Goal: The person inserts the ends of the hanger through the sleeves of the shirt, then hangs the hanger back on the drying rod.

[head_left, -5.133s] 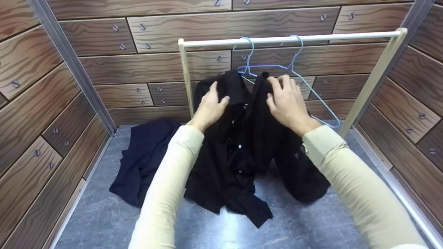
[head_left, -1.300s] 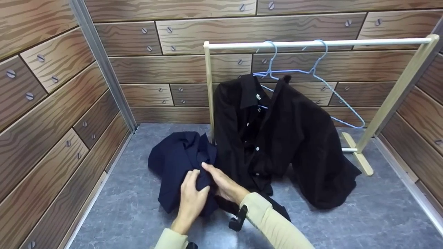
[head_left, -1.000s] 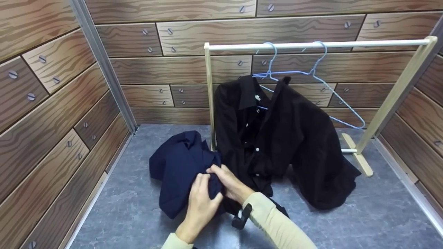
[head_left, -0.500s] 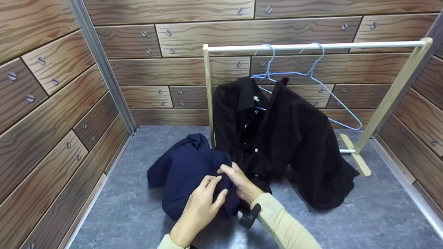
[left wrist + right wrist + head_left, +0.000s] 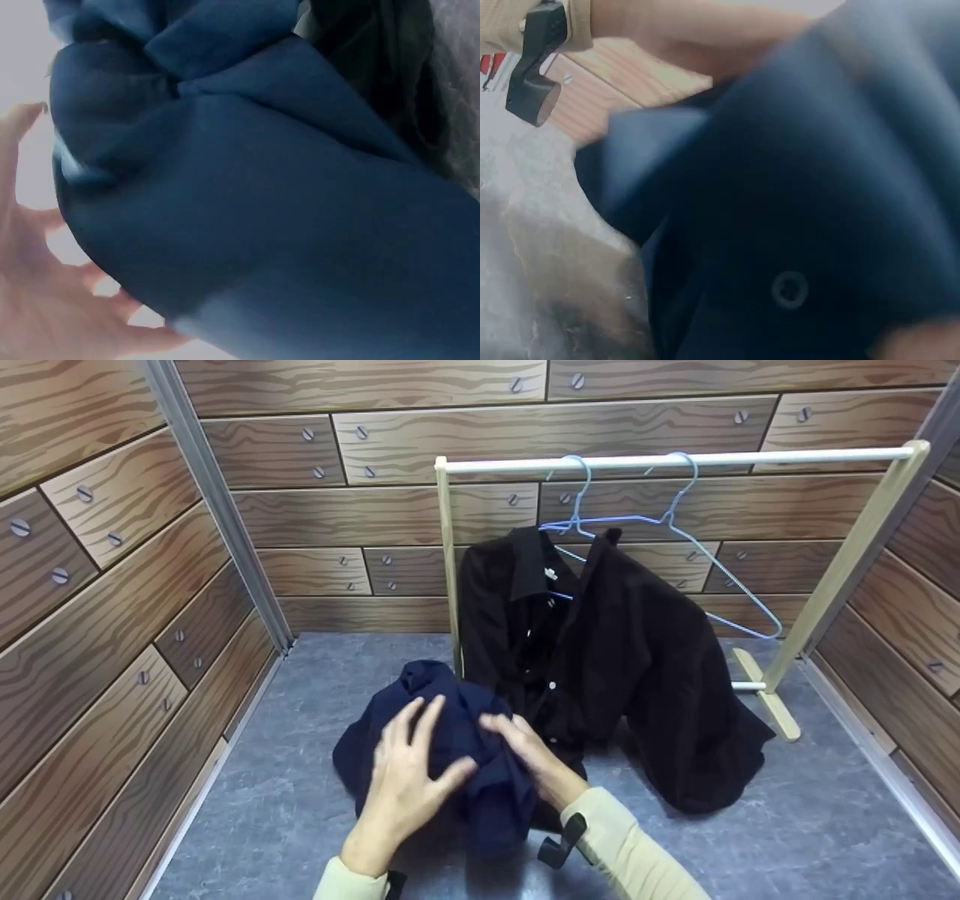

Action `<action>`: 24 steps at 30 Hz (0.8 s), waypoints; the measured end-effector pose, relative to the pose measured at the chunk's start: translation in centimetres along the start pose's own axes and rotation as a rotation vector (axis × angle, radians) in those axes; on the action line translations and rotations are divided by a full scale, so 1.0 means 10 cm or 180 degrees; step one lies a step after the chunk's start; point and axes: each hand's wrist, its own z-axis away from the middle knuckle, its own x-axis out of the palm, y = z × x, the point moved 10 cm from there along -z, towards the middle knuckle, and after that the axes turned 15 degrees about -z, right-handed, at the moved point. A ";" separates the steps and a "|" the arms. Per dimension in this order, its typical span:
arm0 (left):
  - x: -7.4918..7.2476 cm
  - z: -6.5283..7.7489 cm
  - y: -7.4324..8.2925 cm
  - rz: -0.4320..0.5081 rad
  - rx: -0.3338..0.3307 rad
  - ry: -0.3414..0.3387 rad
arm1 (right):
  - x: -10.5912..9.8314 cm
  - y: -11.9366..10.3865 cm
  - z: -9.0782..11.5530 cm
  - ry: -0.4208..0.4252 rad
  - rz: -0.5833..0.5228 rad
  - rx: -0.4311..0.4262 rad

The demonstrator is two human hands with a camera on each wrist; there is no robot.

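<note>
Navy cloth is bunched between the person's two hands: this navy garment point(image 5: 461, 739) is in front of the left post of the wooden clothes rack point(image 5: 675, 457), next to a black shirt point(image 5: 622, 660). The left hand point(image 5: 405, 787), on the side of the garment away from the rack's middle, has its fingers point(image 5: 426, 727) spread over the cloth, the thumb held wide of them. The right hand point(image 5: 536, 754), nearer the rack's middle, pinches the garment, thumb on top; its other fingers are mostly hidden. One round button point(image 5: 790, 289) shows on the navy cloth in the right wrist view, which is blurred. On the rack's bar are two blue hangers point(image 5: 739, 581), and the black shirt hangs below them, reaching down in front of the rack. Cream sleeves point(image 5: 630, 840) cover both forearms, and a black strap point(image 5: 568, 836) circles the right wrist. Beneath the rack spreads a grey surface point(image 5: 277, 810); behind it stands a wood-patterned wall point(image 5: 562, 431).
</note>
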 end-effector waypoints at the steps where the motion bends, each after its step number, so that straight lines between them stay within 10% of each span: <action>1: 0.06 0.02 0.03 0.0124 0.0029 -0.0167 | 0.02 -0.01 0.01 -0.0026 -0.0065 0.0039; 7: 0.27 0.11 0.22 0.0472 0.0255 -0.0582 | 0.13 -0.03 0.08 -0.0182 -0.0323 0.0358; 18: 0.10 0.00 0.03 0.0595 0.0056 0.0298 | 0.16 -0.15 0.18 -0.0633 -0.0659 0.0318; 24: 0.00 -0.10 -0.07 0.1088 -0.0173 0.0608 | 0.16 -0.29 0.24 -0.0824 0.0085 -0.0314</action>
